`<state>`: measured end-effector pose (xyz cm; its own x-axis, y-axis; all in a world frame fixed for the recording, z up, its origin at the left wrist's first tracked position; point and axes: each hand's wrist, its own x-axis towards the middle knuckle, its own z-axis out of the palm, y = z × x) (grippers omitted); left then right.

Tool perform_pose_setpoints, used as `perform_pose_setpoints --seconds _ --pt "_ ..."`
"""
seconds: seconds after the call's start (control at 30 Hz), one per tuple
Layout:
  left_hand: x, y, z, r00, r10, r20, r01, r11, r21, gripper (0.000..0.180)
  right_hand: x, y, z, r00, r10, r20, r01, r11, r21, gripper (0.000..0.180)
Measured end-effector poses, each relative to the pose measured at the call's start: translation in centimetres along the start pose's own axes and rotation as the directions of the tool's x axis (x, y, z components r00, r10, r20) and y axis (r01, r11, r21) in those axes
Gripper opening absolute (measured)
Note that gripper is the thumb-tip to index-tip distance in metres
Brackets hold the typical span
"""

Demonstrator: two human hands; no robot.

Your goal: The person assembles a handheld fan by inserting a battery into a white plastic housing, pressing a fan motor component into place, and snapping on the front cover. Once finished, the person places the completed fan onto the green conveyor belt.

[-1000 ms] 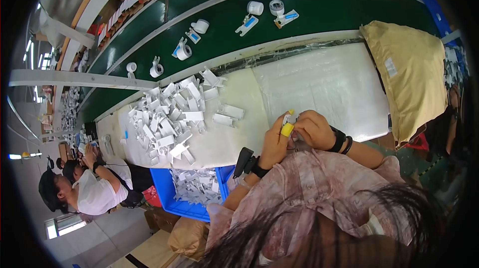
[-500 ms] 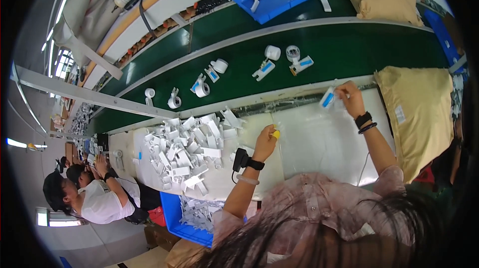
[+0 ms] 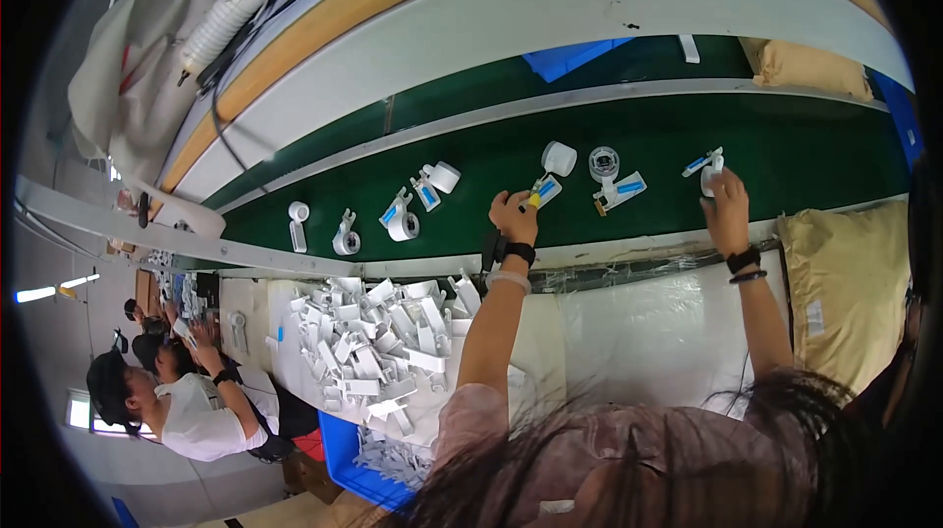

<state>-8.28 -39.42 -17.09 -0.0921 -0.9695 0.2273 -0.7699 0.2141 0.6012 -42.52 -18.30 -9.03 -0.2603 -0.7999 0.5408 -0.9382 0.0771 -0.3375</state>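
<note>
My left hand (image 3: 515, 217) reaches onto the green conveyor belt, a yellow cover on one fingertip. Its bent fingers close on the near end of a white plastic bracket with a blue strip (image 3: 546, 191); a white round cup (image 3: 559, 159) adjoins the bracket's far end. Farther right, my right hand (image 3: 726, 211) grips a white round-headed plastic part (image 3: 713, 174) at the belt, fingers around its near side. A blue-striped arm (image 3: 699, 164) sticks out left of that part. Between my hands lies another white part with a round socket (image 3: 604, 165) and blue strip.
More white assemblies (image 3: 401, 219) lie along the belt to the left. A heap of white plastic pieces (image 3: 378, 341) covers the worktable, above a blue bin (image 3: 339, 449). A yellow sack (image 3: 850, 292) stands at right. Another person (image 3: 201, 400) works at far left.
My right hand has carried its part from above the worktable forward onto the belt. The left hand has moved forward from the table to the bracket there. The view has shifted too.
</note>
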Motion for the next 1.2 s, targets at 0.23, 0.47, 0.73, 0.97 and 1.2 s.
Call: perform_pose_setpoints --seconds 0.23,0.47,0.73,0.97,1.2 --pt "0.0 1.2 -2.7 0.985 0.041 0.168 0.079 0.758 -0.648 0.011 -5.9 -6.6 -1.0 0.971 0.063 0.231 -0.157 0.896 0.416 0.038" --pt "-5.9 8.3 -14.7 0.484 0.287 0.827 0.285 0.842 -0.459 0.009 -6.1 -16.3 -5.6 0.966 -0.138 0.220 -0.048 0.738 0.673 0.035" --pt "-14.1 11.9 -22.0 0.156 0.523 0.838 0.013 0.847 -0.531 0.014 -12.3 -20.6 -8.0 0.671 -0.342 0.658 -0.571 0.328 0.753 0.015" --pt "-22.8 9.1 -20.2 0.372 0.370 0.851 0.927 -0.092 -0.365 0.051 -14.7 -22.8 -12.3 0.746 -0.204 0.634 -0.603 0.197 0.773 0.011" --pt "-27.6 10.3 -21.6 0.458 0.218 0.862 0.838 0.217 -0.500 0.038 -15.1 -23.3 -14.2 0.816 -0.151 0.558 -0.450 0.441 0.777 0.008"
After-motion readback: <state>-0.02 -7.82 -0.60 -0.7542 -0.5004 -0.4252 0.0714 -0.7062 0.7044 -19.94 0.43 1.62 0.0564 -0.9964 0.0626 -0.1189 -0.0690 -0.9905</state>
